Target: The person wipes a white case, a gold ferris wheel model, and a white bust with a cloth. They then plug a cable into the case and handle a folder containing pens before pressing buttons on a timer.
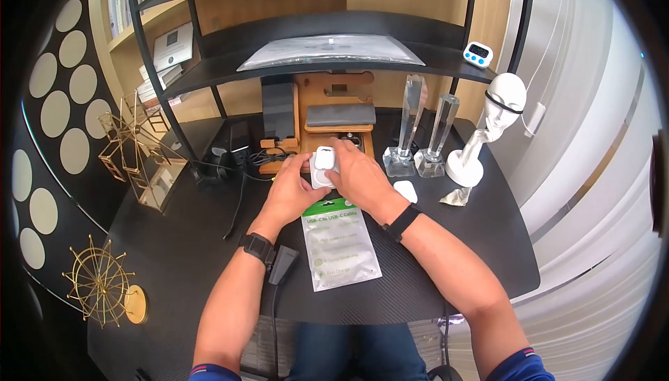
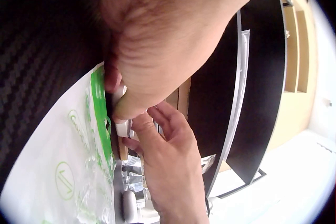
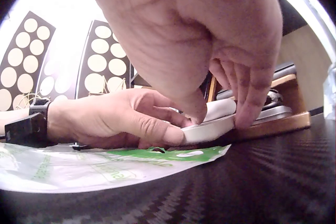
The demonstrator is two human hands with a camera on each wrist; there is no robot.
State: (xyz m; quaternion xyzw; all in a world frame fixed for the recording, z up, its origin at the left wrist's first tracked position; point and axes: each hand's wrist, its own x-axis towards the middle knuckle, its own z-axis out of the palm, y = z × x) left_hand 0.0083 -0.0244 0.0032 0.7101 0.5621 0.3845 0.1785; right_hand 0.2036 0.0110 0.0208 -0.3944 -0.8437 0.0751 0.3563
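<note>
Both hands meet over a small white case (image 1: 325, 158) lying on a flat white holder (image 3: 209, 131), just beyond a green-topped clear pouch (image 1: 341, 245). The left hand (image 1: 288, 191) pinches the holder's left side, its thumb along the near edge. From above, the right hand (image 1: 362, 180) grips the white case between thumb and fingers, as the right wrist view shows. Whether the case touches the holder all round is hidden by the fingers. The pouch lies flat, its printed side up.
A wooden stand (image 1: 300, 116) is behind the hands. Crystal trophies (image 1: 411, 123), a white head figure (image 1: 498, 112) and a rounded white object (image 1: 405, 191) are to the right. Black cables (image 1: 240, 200) and a golden wheel model (image 1: 104, 280) are at left. A shelf (image 1: 230, 67) spans the back.
</note>
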